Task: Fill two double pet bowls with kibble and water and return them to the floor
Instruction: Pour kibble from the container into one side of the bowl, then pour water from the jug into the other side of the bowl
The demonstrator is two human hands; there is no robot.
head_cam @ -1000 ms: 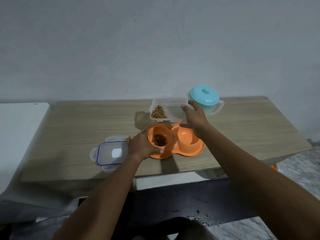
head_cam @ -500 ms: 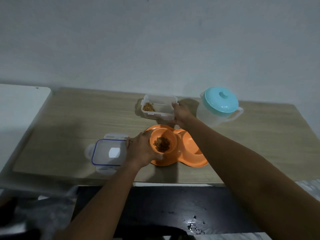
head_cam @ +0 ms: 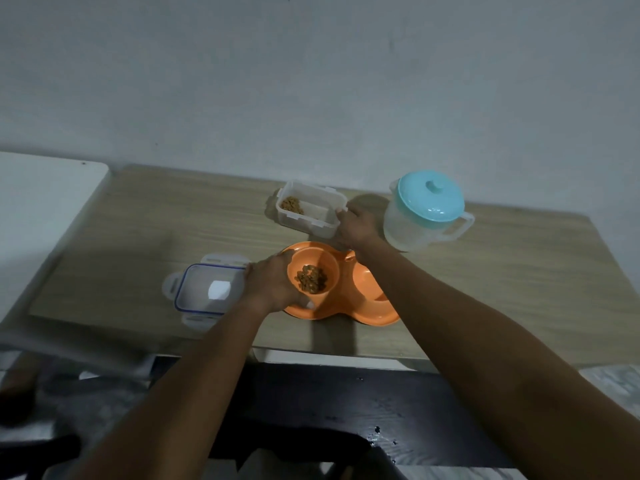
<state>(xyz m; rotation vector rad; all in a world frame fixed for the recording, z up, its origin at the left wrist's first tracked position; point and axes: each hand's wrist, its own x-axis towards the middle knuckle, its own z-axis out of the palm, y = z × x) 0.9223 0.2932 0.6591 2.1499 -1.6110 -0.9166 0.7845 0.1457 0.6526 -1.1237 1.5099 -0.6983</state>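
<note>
On the wooden table (head_cam: 138, 237), far left: clear blue-edged lid (head_cam: 207, 289), lying flat. Just right of it, left hand (head_cam: 273, 285), fingers curled round the 9 o'clock rim of the orange double bowl (head_cam: 346, 306). Kibble (head_cam: 311, 278) in 1 of its 2 cups, the left. At 12 o'clock from the bowl, clear kibble container (head_cam: 308, 211), right end gripped by right hand (head_cam: 356, 225). At 2 o'clock, teal-lidded pitcher (head_cam: 427, 206), upright.

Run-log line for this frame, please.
left hand: grips orange double bowl | right hand: holds kibble container | kibble: in bowl's left cup | jug: lidded, untouched
</note>
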